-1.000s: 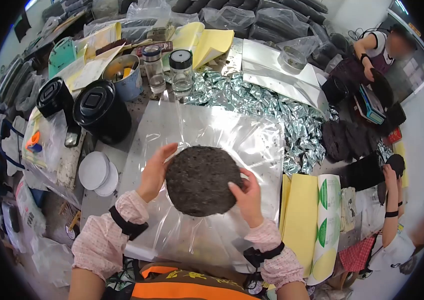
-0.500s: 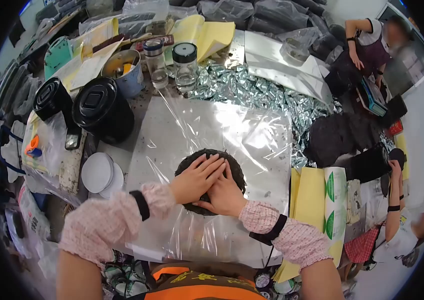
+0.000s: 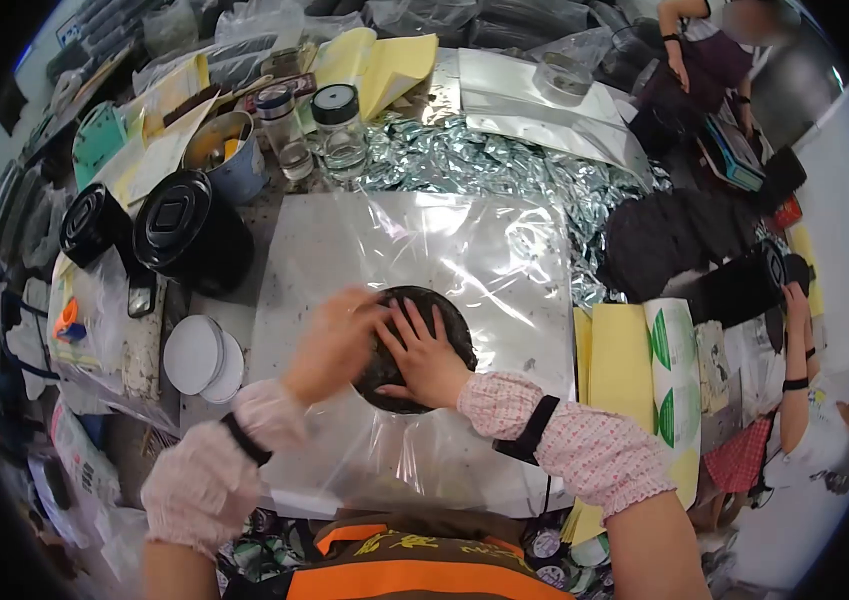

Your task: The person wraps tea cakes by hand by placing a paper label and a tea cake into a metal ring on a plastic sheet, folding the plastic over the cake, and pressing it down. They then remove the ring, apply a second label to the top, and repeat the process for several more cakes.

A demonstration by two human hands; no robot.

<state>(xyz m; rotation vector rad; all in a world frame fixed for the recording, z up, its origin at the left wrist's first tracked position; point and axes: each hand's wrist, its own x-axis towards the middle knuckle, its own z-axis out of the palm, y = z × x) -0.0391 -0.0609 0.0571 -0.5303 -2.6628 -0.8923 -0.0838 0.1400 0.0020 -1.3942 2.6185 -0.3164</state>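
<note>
A dark, round, flat cake (image 3: 450, 325) lies on clear plastic film (image 3: 504, 340), which is spread over a pale board (image 3: 294, 250) in front of me. What the cake is made of does not show. My right hand (image 3: 431, 362) rests flat on top of it with the fingers spread. Smeared by motion, my left hand (image 3: 332, 345) is at the cake's left edge, and its fingers cannot be made out. Both forearms wear pink checked sleeves with black bands.
Crumpled silver foil (image 3: 474, 160) lies behind the board. Two glass jars (image 3: 341, 140) and a large black canister (image 3: 194, 235) stand back left, above white discs (image 3: 194, 355). Yellow paper (image 3: 619, 360) lies right. Co-workers sit at the right, one hand (image 3: 794, 298) by a black cylinder.
My left hand has come off my right hand and moved left. My right hand has spread its fingers on the cake, whose edge now looks smoother and rounder. The view has shifted slightly.
</note>
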